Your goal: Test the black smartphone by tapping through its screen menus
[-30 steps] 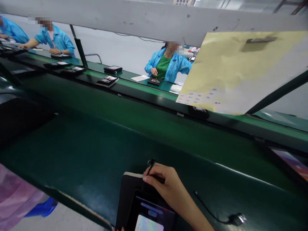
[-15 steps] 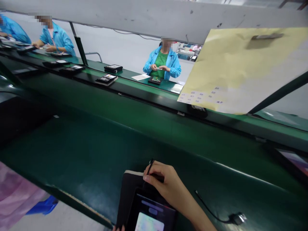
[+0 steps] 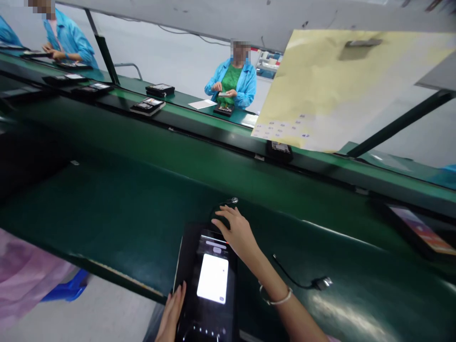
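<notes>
Room left of the lit device (image 3: pixel 213 278), obstacles right and beyond.
You can pass over the wide green bench (image 3: pixel 117 223) left of the device, but your left hand (image 3: pixel 173 313) sits at its left edge. Your right hand (image 3: pixel 233 231) blocks its far right corner; a plug cable (image 3: pixel 315 285) lies to its right, a metal-tipped cable (image 3: pixel 233 201) beyond it.

Between the left hand (image 3: pixel 173 311) and right hand (image 3: pixel 237 237), the screen (image 3: pixel 213 278) glows white, its middle washed out. The dark green bench (image 3: pixel 124 218) is dim, sinking to near-black far left of the hands, with pale glare right of the right forearm. Beyond the hands, the wall (image 3: pixel 171 52) is bright; light from above throws a shadow under the clip (image 3: pixel 363 43). Distant print looks blurred; pixel blocks mask co-workers' heads (image 3: pixel 240 51).
</notes>
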Demonstrator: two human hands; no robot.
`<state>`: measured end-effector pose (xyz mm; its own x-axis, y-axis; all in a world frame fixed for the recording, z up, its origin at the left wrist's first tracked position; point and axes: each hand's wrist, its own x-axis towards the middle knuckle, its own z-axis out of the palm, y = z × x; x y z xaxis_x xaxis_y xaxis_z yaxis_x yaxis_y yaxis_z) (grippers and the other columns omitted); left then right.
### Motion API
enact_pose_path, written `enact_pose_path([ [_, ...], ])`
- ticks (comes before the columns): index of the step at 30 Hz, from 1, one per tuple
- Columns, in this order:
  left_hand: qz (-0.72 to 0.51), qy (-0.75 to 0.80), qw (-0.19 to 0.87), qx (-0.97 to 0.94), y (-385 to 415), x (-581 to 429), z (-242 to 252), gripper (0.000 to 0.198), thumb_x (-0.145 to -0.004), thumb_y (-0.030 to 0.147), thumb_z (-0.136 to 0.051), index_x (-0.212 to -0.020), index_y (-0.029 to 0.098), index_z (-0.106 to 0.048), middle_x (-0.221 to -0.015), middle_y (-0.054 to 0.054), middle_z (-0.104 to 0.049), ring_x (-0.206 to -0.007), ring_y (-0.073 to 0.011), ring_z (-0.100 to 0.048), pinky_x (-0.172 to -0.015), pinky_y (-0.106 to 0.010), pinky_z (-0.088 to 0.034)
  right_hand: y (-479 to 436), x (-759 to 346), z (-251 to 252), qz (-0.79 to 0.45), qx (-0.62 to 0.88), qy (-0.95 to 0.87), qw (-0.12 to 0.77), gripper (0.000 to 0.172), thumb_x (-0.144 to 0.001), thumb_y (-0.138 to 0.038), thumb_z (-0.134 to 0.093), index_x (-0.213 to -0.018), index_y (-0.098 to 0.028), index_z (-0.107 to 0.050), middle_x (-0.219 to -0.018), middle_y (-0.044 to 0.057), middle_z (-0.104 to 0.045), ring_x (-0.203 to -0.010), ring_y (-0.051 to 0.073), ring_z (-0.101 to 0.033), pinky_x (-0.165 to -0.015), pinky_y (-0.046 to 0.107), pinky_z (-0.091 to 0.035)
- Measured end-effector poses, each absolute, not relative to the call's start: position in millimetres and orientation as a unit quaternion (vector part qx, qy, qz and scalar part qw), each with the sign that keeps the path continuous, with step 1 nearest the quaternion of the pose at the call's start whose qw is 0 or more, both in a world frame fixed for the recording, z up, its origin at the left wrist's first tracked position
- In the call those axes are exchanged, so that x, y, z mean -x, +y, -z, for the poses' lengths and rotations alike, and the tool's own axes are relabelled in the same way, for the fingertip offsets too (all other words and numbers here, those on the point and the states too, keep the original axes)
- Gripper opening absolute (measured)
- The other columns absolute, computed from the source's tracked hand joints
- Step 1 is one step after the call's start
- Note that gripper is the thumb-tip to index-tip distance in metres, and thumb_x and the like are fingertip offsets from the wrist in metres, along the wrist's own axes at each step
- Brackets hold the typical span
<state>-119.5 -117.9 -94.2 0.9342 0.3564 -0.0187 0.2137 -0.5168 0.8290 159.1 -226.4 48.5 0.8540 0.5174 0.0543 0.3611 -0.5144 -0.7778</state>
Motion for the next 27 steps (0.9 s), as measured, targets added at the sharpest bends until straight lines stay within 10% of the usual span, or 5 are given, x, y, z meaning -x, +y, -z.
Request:
enact_pose_path([
  [5,-0.084,0.136,0.452,-0.877,-119.2,123.8,72.6,0.087,-0.094,0.038,-0.061,-0.163,0.034,-0.008,-0.163,-0.011,-0.041,-0.151,-0.0393,-0.033,-0.116,-0.063,-0.042,-268.1,-95.6,-24.3,-0.039,0.873,-0.224,0.432,0.049,-0.099,-0.040,-0.057,-0.144,-0.021,-0.052,-0.153,0.016,-0.047,-0.147,0.033,-0.038,-0.119,0.056,-0.036],
  [11,-0.133,0.160,0.472,-0.857,-117.9,118.5,56.0,0.057,-0.103,0.034,-0.043,-0.157,0.033,-0.027,-0.159,-0.006,-0.046,-0.150,-0.0288,-0.036,-0.121,-0.056,-0.036,-293.5,11.7,10.9,-0.131,0.832,-0.163,0.514,0.092,-0.096,-0.051,-0.061,-0.162,-0.034,0.002,-0.172,0.007,0.003,-0.157,0.035,0.001,-0.124,0.063,-0.019],
  [27,-0.214,0.201,0.503,-0.813,-125.6,117.1,56.8,0.036,-0.103,0.037,-0.043,-0.137,0.036,-0.055,-0.143,0.000,-0.062,-0.144,-0.0265,-0.044,-0.123,-0.053,-0.027,-298.8,34.8,16.2,-0.173,0.744,-0.158,0.625,0.097,-0.085,-0.033,-0.067,-0.163,-0.033,-0.009,-0.172,0.000,0.004,-0.157,0.032,0.008,-0.126,0.058,-0.001],
])
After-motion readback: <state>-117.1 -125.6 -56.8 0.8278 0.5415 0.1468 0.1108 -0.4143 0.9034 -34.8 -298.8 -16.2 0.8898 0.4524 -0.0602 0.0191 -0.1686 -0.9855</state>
